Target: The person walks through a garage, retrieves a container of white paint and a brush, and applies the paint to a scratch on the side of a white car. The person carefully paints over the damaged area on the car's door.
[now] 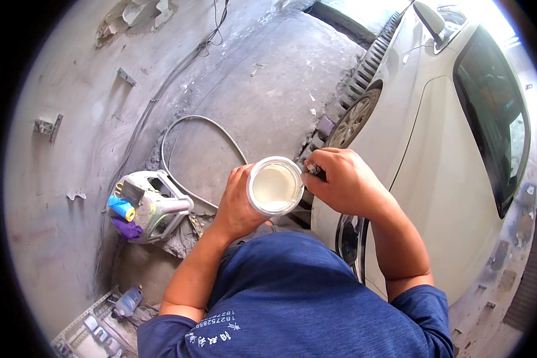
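Observation:
In front of my body, my left hand (235, 206) is wrapped round the left side of a round plastic cup (250, 190). Creamy off-white liquid (274, 184), like paint, shows through the cup's wide top. Close against the cup's right rim, my right hand (346, 182) is closed, thumb and forefinger pinched on a small dark object with a greyish, crusted end (314, 169). Its kind cannot be made out, as the fingers cover most of it.
A pale car (409, 161) stands close on my right, beside a floor grate (370, 68). To the left, a white plastic stool (176, 207) bears a blue and yellow roll (121, 208) and a purple cloth (127, 229). A grey hose (215, 123) loops across the floor.

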{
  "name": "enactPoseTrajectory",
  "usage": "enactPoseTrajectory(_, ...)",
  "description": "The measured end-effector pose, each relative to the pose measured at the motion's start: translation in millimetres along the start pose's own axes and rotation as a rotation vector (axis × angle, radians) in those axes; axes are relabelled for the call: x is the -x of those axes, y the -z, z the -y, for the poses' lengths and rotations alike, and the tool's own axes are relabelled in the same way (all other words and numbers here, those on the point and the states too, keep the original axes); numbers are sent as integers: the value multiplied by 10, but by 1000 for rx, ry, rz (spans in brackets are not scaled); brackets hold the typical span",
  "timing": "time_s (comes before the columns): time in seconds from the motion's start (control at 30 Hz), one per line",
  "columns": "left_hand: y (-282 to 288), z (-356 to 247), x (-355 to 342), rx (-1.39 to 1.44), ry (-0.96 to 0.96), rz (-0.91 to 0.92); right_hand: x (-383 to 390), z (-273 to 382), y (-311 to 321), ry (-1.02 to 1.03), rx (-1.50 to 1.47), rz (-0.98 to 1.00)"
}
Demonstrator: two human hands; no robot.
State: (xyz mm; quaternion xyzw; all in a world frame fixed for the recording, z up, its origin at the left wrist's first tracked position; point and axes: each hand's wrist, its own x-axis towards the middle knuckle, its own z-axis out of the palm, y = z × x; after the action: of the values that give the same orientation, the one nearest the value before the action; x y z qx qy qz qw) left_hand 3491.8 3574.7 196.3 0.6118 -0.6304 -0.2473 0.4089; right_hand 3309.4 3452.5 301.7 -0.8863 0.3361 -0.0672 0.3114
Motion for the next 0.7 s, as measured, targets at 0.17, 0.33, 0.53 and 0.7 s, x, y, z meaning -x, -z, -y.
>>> enactPoseTrajectory(0.17,15,132,-411,-16,-51,37,-279,-225,114,-36,-46,-1)
enactPoseTrajectory(0.33,103,427,-859,28,-46,95,-662,-369,250,-227,-160,-91)
enactPoseTrajectory(0.53,392,869,-1594,129,-63,123,-1320,-516,322,-438,-488,-186)
enactPoseTrajectory(0.7,745,1238,-2213,161,-131,124,-1958,-438,452,-444,-714,-302)
